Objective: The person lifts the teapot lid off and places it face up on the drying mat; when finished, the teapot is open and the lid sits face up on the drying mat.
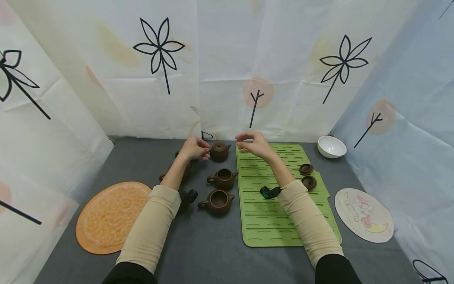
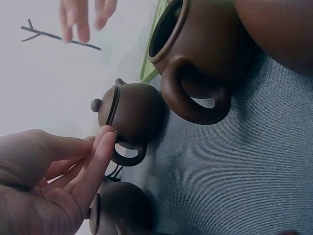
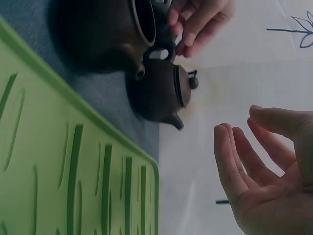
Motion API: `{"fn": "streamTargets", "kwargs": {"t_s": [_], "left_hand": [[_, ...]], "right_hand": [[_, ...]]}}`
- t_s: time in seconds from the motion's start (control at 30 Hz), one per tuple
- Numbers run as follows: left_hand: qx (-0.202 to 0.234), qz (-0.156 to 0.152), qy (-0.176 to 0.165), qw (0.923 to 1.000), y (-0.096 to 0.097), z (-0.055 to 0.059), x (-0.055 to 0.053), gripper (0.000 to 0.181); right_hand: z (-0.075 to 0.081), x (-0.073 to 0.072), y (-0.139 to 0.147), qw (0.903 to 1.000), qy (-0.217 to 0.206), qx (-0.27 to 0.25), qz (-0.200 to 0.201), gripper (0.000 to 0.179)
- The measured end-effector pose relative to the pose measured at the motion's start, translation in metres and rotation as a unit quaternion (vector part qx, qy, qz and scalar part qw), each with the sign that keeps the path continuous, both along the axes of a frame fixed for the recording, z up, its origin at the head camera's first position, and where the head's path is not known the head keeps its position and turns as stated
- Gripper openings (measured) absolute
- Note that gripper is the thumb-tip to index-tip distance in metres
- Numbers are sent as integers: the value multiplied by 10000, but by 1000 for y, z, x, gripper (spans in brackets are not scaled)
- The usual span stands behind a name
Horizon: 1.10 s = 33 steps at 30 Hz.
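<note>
A brown lidded teapot [image 1: 220, 152] stands at the back of the grey table, its spout to the right. Beside its handle, my left hand [image 1: 196, 149] has its fingertips brought close together, with nothing visible between them; whether they touch the handle I cannot tell. My right hand [image 1: 256, 145] hovers over the back left corner of the green mat [image 1: 262, 221], fingers loosely bent and apart from the teapot. Two lidless teapots, one [image 1: 224, 179] behind the other [image 1: 218, 203], stand nearer. In the left wrist view another lidded teapot [image 2: 124, 208] shows below the left hand.
More brown teapots [image 1: 186, 170] are partly hidden by the left arm. Two brown lids [image 1: 306, 169] lie on the mat's right side. A white bowl [image 1: 331, 147] and a round printed mat [image 1: 363, 215] are at right, an orange round mat [image 1: 112, 217] at left. Fabric walls enclose the table.
</note>
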<state>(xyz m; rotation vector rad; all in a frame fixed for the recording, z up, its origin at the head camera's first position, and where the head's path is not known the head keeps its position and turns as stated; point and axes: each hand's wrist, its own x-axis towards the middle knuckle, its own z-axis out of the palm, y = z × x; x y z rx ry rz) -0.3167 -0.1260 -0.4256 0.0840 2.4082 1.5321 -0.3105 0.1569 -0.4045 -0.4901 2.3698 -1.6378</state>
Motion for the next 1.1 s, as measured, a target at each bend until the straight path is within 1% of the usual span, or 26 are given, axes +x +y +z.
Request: {"fn": "streamTargets", "kwargs": {"t_s": [0.2, 0.33, 0.47, 0.57, 0.7, 0.87, 0.97, 1.1], "left_hand": [[223, 174, -230, 9993, 0, -5, -5, 27], [316, 198, -332, 9988, 1, -8, -8, 27], [373, 194, -401, 9983, 1, -11, -9, 27], [400, 200, -419, 9981, 2, -11, -8, 28], [409, 213, -447, 9979, 3, -11, -7, 28], [361, 250, -433, 9981, 3, -11, -7, 28], [324, 249, -416, 9983, 3, -11, -7, 27], [280, 256, -419, 9984, 2, -11, -7, 28]], "right_hand": [[-2, -13, -33, 9995, -273, 51, 129, 37], [-6, -21, -52, 9985, -506, 131, 155, 41], [-12, -26, -65, 9972, -732, 109, 72, 42], [-17, -29, -72, 9963, -858, 40, -97, 41], [-25, -31, -76, 9959, -840, 54, -325, 36], [-32, -32, -78, 9967, -649, 166, -466, 31], [-32, -31, -77, 9972, -531, 218, -484, 30], [-28, -28, -75, 9976, -486, 148, -476, 29]]}}
